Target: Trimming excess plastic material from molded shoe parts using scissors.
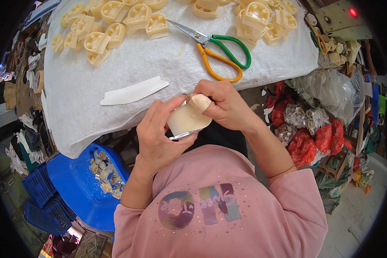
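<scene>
Your left hand [159, 137] and right hand [221, 105] pinch a cream plastic piece [187, 118]; a loosened grip could drop it

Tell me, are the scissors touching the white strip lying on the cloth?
Apart. The head view shows bare white cloth between the scissors and the white strip.

On the table [116, 86] before me, scissors [215, 49] lie between two heaps of moulded pieces, the left heap [109, 23] and the right heap [262, 17]. A paper strip [133, 92] lies nearer me. Left of my knees stands a bin [79, 189] with scraps [105, 176] in it; bags [314, 137] pile up on my right.
</scene>
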Action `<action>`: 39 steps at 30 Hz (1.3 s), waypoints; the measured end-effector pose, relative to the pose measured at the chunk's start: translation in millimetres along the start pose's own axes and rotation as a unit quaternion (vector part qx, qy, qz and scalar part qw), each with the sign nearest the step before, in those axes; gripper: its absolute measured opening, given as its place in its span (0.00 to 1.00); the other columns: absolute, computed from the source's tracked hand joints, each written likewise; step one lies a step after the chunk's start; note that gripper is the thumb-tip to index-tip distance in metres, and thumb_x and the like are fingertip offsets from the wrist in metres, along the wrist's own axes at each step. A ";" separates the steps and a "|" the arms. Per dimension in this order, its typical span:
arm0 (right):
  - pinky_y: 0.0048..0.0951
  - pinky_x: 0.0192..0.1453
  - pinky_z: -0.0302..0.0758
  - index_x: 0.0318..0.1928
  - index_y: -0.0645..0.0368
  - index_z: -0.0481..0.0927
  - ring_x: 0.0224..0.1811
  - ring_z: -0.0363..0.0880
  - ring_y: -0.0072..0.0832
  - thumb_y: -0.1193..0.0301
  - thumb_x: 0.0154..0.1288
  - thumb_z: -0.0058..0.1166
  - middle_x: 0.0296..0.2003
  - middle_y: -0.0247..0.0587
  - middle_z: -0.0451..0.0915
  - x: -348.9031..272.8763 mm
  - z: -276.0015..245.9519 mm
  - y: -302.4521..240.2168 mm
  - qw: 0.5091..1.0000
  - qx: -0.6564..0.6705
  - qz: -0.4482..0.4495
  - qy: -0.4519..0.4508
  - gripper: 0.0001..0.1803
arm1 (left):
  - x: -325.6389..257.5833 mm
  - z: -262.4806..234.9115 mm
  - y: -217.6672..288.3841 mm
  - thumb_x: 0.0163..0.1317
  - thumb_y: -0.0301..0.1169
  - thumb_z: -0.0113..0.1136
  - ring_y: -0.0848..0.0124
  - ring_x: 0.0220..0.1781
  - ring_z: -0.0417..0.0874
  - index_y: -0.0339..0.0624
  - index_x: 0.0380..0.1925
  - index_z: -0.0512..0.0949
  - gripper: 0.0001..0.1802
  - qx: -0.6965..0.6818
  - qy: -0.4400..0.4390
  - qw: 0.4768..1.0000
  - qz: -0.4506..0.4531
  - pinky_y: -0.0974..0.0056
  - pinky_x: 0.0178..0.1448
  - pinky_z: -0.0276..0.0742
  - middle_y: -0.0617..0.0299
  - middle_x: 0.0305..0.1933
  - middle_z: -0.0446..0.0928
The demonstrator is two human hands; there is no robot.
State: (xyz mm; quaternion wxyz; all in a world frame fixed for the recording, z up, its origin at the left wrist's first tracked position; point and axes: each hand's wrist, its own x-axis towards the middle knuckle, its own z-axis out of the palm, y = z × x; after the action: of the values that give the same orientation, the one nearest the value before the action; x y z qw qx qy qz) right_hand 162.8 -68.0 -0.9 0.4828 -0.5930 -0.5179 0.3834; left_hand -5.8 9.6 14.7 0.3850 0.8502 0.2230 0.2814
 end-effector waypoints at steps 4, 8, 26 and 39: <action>0.29 0.31 0.71 0.31 0.62 0.74 0.26 0.76 0.30 0.65 0.63 0.54 0.24 0.39 0.75 -0.6 12.5 3.4 0.994 -0.051 -0.058 0.081 0.12 | -4.5 10.1 -8.6 0.33 0.26 0.74 0.77 0.27 0.76 0.38 0.45 0.73 0.33 -0.011 0.047 0.999 0.000 0.75 0.28 0.70 0.61 0.32 0.75; 0.26 0.32 0.71 0.39 0.61 0.77 0.29 0.75 0.20 0.67 0.68 0.48 0.31 0.31 0.77 -6.0 8.9 5.7 0.972 0.226 0.047 0.050 0.10 | -0.2 11.6 -6.8 0.33 0.28 0.76 0.73 0.31 0.81 0.36 0.43 0.72 0.33 0.049 0.066 0.996 0.042 0.72 0.33 0.76 0.57 0.33 0.76; 0.22 0.43 0.73 0.53 0.62 0.74 0.40 0.73 0.17 0.65 0.73 0.39 0.39 0.35 0.76 -16.2 36.0 5.8 0.882 0.437 0.131 0.121 0.17 | 3.7 27.7 -10.9 0.32 0.27 0.74 0.65 0.21 0.75 0.41 0.44 0.77 0.31 0.094 0.161 0.980 0.074 0.65 0.24 0.73 0.59 0.26 0.72; 0.30 0.56 0.69 0.63 0.61 0.61 0.52 0.73 0.36 0.75 0.67 0.42 0.50 0.49 0.71 -17.9 54.4 -5.3 0.983 0.078 0.026 0.163 0.23 | -5.8 30.4 -15.4 0.35 0.21 0.74 0.71 0.23 0.73 0.41 0.40 0.79 0.26 0.104 0.171 0.978 0.066 0.70 0.24 0.68 0.61 0.25 0.72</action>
State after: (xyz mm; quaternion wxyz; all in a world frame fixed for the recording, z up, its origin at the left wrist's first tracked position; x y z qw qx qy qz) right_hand 106.5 -76.2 -9.6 0.5952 -0.6213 -0.3853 0.3335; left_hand 7.2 -0.7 -15.7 0.2314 0.8377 0.2569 0.4228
